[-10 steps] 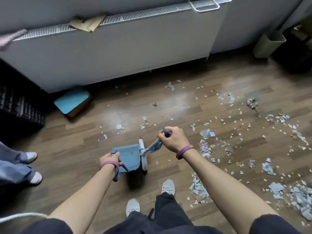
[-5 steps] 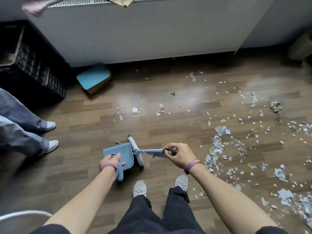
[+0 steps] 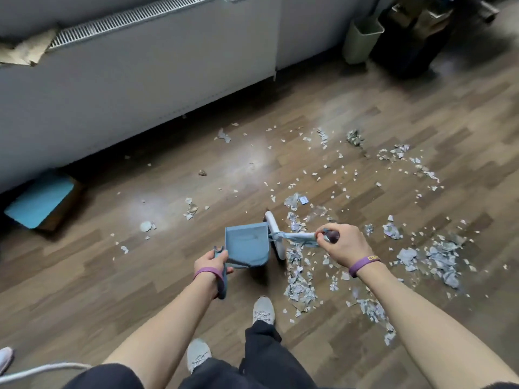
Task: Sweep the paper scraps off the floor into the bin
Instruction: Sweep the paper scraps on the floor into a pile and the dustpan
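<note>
A person in dark trousers [image 3: 261,357] and pale grey shoes [image 3: 263,310] stands on a wood-pattern floor [image 3: 126,290], seen from above. A white cord [image 3: 42,370] curves across the near left corner, beside the toe of another white shoe [image 3: 5,359]. Both wrists carry purple bands. The left hand [image 3: 213,261] curls its fingers round the handle of a blue dustpan [image 3: 247,248], which is held low, its open box facing right. The right hand [image 3: 341,244] is closed in a fist round the top end of a short broom [image 3: 297,236], whose white head [image 3: 273,234] lies just beside the dustpan's right edge. Torn paper scraps [image 3: 299,284] form a dense strip on the floor right of the broom head and between the person's arms, with a second heap [image 3: 438,259] further right and small flecks scattered across the boards toward the far wall. A few stray pieces lie left of the dustpan. At the far left a teal-topped box [image 3: 39,202] sits on the floor, partly under a long white radiator [image 3: 140,74] that runs along the wall; a crumpled brown sheet [image 3: 25,50] rests on its grille. The pale green bin [image 3: 361,40] stands at the far right, well apart from the scraps, beside a dark, blurred object [image 3: 415,37].
</note>
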`<state>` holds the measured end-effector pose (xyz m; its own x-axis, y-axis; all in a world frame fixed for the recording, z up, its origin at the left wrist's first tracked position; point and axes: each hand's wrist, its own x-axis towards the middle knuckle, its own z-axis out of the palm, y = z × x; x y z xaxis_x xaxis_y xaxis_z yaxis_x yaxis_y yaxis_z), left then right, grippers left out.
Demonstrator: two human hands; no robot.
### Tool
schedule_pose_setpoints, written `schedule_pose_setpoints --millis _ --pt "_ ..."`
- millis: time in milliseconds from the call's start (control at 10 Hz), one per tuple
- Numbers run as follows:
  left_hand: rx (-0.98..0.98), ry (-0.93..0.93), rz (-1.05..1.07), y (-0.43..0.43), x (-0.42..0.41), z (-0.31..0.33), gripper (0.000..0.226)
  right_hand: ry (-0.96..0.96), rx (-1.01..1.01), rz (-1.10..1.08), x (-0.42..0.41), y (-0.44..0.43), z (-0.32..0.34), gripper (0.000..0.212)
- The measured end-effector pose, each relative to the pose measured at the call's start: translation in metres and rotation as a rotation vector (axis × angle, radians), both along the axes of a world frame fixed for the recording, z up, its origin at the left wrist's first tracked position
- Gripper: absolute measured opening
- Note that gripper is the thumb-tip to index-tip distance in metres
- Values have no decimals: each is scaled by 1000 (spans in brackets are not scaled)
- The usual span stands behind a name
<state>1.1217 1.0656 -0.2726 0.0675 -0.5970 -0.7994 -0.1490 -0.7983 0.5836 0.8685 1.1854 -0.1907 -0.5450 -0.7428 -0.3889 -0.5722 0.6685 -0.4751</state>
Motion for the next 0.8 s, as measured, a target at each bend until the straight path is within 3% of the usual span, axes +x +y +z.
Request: schedule_pose_setpoints --millis 200,400,600,800 --pt "-18 32 -112 -15 -48 16 36 -17 -48 -124 -33 -2 9 15" --pt "-47 7 -103 -36 -56 29 37 19 -154 -90 -27 -44 28 19" --pt "-29 -87 87 -82 14 35 39 -73 -226 78 30 -123 34 20" --pt "-11 -68 372 -154 155 24 39 -228 -266 249 142 -219 32 19"
